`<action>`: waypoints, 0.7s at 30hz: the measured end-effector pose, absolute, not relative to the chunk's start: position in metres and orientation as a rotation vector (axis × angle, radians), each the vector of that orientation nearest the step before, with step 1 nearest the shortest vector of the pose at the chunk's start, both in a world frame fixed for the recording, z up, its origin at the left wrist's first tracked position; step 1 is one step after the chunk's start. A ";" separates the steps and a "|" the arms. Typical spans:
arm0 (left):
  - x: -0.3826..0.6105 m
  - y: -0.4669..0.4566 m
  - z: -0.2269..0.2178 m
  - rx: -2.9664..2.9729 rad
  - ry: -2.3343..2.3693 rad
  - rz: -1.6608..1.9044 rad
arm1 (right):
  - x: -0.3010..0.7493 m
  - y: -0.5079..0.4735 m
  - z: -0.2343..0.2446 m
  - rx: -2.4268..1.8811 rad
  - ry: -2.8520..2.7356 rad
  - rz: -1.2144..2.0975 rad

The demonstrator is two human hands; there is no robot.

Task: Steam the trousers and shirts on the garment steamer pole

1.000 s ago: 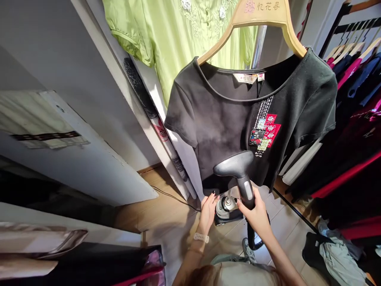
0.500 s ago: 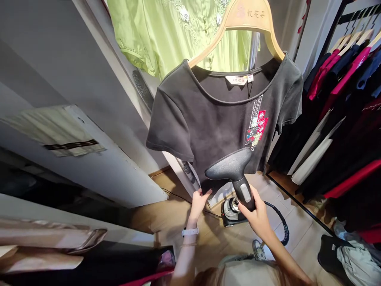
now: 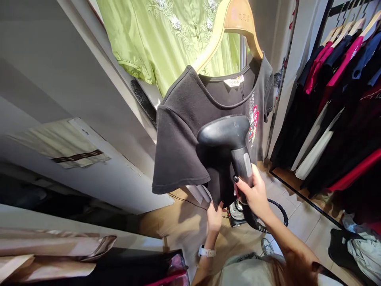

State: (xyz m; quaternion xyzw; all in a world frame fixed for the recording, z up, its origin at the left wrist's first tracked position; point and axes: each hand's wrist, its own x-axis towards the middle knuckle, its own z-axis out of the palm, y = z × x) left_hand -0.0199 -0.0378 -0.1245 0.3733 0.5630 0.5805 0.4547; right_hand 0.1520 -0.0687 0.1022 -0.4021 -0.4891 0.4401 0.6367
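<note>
A black short-sleeved T-shirt [image 3: 184,131] with a red embroidered patch hangs on a wooden hanger [image 3: 229,28]. My right hand [image 3: 254,194] is wrapped round the handle of a dark garment steamer head [image 3: 226,133], which is pressed against the shirt's front. My left hand [image 3: 214,216] pinches the shirt's bottom hem and pulls it down. The steamer's hose [image 3: 278,210] runs from the handle to the base unit [image 3: 236,212] on the floor.
A light green embroidered blouse [image 3: 157,39] hangs behind the shirt. A rack of dark, red and white garments [image 3: 342,103] fills the right side. A white wall and shelf [image 3: 74,151] stand at the left. Clothes lie heaped on the floor [image 3: 354,246] at the right.
The shirt has turned sideways on its hanger. My right hand raised the steamer head from the hem to the chest. My left hand shifted right along the hem.
</note>
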 end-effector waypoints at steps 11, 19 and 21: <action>0.002 -0.064 -0.129 1.285 1.721 1.390 | 0.127 -0.052 0.136 -0.676 -0.980 1.333; 0.004 -0.060 -0.131 1.321 1.687 1.431 | 0.127 -0.066 0.086 -0.878 -0.984 1.391; 0.005 -0.058 -0.133 1.317 1.677 1.425 | 0.127 -0.066 0.083 -0.901 -0.979 1.408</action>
